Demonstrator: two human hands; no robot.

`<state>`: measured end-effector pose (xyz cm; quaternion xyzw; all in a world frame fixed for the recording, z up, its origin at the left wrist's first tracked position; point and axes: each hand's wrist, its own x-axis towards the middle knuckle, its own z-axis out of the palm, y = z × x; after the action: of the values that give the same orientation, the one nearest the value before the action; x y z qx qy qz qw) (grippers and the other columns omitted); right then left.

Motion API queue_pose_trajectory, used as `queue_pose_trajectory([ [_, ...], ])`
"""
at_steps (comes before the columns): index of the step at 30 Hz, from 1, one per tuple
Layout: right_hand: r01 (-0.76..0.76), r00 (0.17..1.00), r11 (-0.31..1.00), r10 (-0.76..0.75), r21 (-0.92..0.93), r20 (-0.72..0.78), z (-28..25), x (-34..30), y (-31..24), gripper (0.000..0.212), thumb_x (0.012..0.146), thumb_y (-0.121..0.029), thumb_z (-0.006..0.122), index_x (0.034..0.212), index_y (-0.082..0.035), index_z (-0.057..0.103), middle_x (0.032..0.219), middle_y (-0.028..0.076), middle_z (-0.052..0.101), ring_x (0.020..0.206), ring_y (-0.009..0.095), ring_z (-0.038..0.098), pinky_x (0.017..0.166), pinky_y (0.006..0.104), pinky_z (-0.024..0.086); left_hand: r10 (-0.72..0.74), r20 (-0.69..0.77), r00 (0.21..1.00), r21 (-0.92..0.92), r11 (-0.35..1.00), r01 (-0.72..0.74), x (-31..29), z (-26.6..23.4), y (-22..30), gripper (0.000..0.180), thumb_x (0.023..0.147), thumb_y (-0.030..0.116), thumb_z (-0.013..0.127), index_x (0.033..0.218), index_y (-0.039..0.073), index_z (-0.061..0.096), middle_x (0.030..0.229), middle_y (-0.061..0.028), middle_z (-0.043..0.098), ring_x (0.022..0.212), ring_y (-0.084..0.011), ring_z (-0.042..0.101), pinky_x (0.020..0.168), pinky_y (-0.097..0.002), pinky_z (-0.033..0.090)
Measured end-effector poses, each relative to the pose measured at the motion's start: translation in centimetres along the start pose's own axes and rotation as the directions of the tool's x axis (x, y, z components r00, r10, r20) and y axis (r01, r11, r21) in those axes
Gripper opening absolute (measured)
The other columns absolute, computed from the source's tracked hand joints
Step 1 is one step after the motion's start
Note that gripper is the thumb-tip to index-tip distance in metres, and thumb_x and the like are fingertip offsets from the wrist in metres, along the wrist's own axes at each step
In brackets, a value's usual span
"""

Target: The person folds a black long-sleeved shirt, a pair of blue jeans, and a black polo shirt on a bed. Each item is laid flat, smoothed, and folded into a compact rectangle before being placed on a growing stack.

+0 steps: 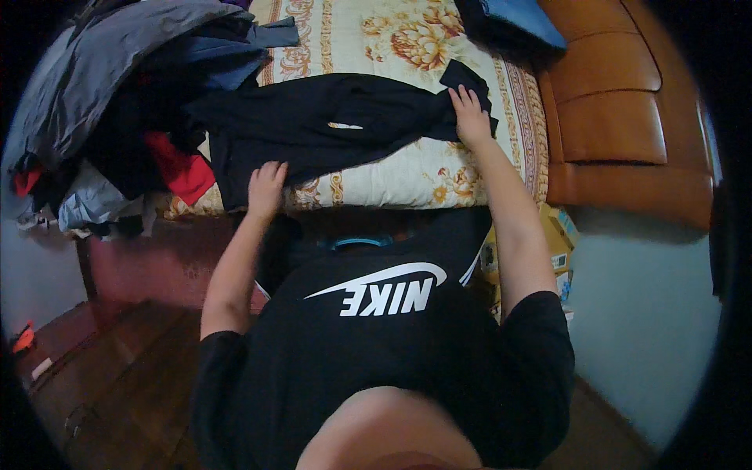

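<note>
A pair of black pants lies stretched sideways across the bed, the wide end at the left and the legs running right. Between the legs a small slit shows the pale bedspread. My left hand rests on the near edge of the wide end, its fingers lying on the fabric and its thumb hidden. Over at the leg ends, my right hand lies on the black cloth with its fingers spread. The cuffs there are bent and overlap a little.
Grey, blue, black and red clothes form a heap at the bed's left. A folded blue garment lies at the far right, beside the brown leather headboard. The bedspread is floral. Cardboard boxes stand below on the right.
</note>
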<state>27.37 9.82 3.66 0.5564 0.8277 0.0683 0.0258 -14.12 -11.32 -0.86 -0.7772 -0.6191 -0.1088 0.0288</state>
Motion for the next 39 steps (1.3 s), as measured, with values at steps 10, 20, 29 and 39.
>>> queue_pose_trajectory([
  [10,-0.277,0.955,0.958,0.283,0.079,-0.082,-3.2,8.0,5.1,0.016,0.080,-0.011,0.045,0.093,-0.010,0.055,0.085,0.016,0.062,0.079,0.032,0.061,0.064,0.0434,0.049,-0.186,-0.303,0.935,0.204,0.945,0.255,14.2,-16.0,-15.1,0.026,0.075,-0.001,0.045,0.098,0.010,0.052,0.094,-0.0133,0.053,0.092,-0.0324,0.052,0.073,-0.0400,0.046],
  [20,0.241,0.917,0.937,-0.305,-0.253,-0.257,-0.8,0.2,6.3,0.028,0.069,-0.012,0.060,0.095,-0.009,0.049,0.087,0.007,0.052,0.097,0.023,0.049,0.094,0.0453,0.032,0.097,-0.272,0.957,0.153,0.987,-0.057,3.9,-9.4,-14.1,0.034,0.066,-0.003,0.051,0.099,0.005,0.055,0.095,-0.0148,0.057,0.090,-0.0329,0.053,0.080,-0.0413,0.041],
  [29,0.202,0.934,0.979,-0.187,0.018,-0.304,-0.1,-6.3,5.1,0.033,0.066,-0.011,0.061,0.098,-0.008,0.053,0.085,0.008,0.052,0.090,0.026,0.049,0.083,0.0434,0.038,-0.124,0.148,0.981,0.252,0.964,0.084,-3.6,-3.4,-11.5,0.037,0.078,0.003,0.041,0.114,0.006,0.047,0.108,-0.0130,0.057,0.105,-0.0249,0.052,0.094,-0.0417,0.035],
  [39,0.088,0.986,0.987,-0.066,0.137,-0.155,2.5,-16.4,0.6,0.030,0.073,-0.007,0.055,0.104,-0.009,0.056,0.119,0.013,0.041,0.117,0.030,0.035,0.087,0.0426,0.038,-0.055,0.101,0.993,0.226,0.974,0.031,-5.4,-3.7,-7.8,0.040,0.072,0.008,0.052,0.112,0.009,0.050,0.118,-0.0107,0.047,0.113,-0.0280,0.042,0.093,-0.0428,0.032],
])
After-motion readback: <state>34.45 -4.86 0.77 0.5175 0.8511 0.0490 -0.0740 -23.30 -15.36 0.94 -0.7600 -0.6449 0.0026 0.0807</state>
